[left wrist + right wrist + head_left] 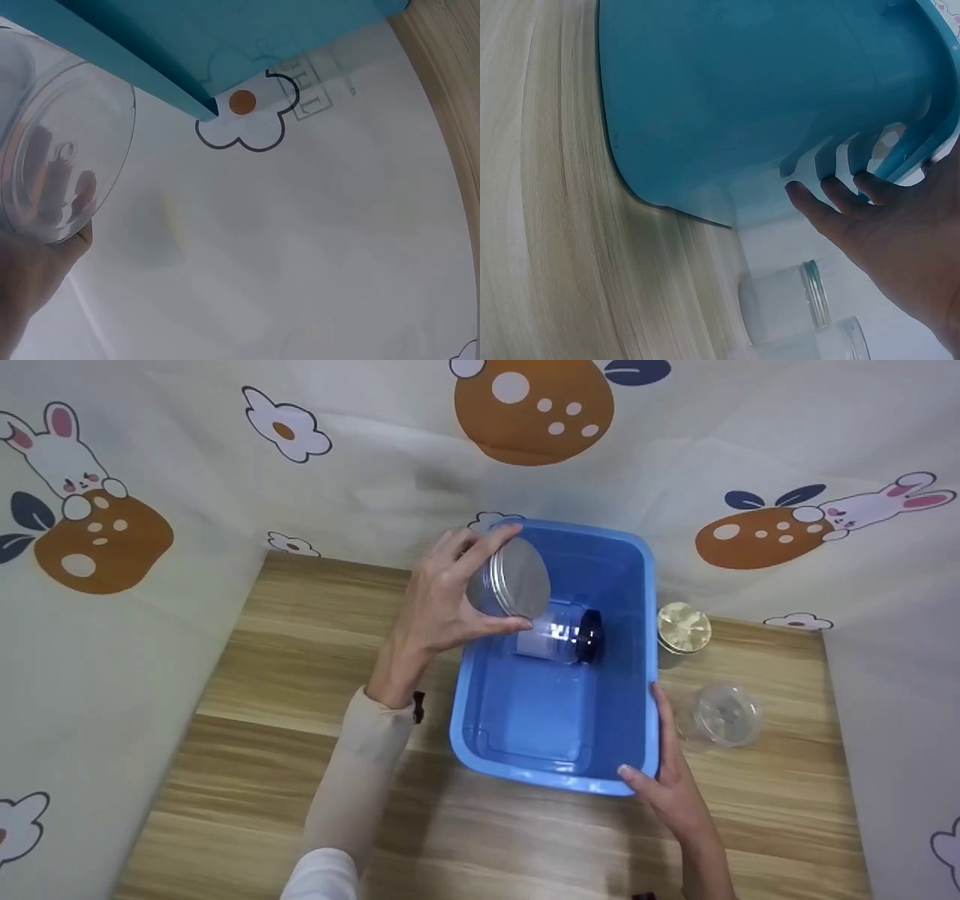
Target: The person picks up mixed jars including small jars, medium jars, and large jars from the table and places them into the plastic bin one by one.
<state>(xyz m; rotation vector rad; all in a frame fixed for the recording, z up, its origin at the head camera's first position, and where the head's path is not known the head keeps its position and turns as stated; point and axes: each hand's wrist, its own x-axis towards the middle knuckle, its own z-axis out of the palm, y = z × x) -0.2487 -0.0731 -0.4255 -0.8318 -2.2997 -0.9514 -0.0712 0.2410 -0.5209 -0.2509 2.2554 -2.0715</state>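
My left hand (439,592) grips a clear jar with a silver screw lid (526,577), tilted on its side over the back left of the blue plastic bin (540,727). Its thumb and fingers span the lid's edge. The jar's clear round base (71,154) shows in the left wrist view, beside the bin's wall. Another clear jar with a black lid (592,636) lies on its side inside the bin, partly hidden by the held jar. At the bin's front right corner my right hand (679,791) holds the rim, thumb over the edge and fingers along the outer wall (727,97).
Right of the bin, a jar with a shiny gold-toned lid (685,627) stands near the back wall. A clear jar (726,715) stands in front of it, close to my right hand. Patterned cloth (360,495) rises behind and beside the wooden tabletop (270,660).
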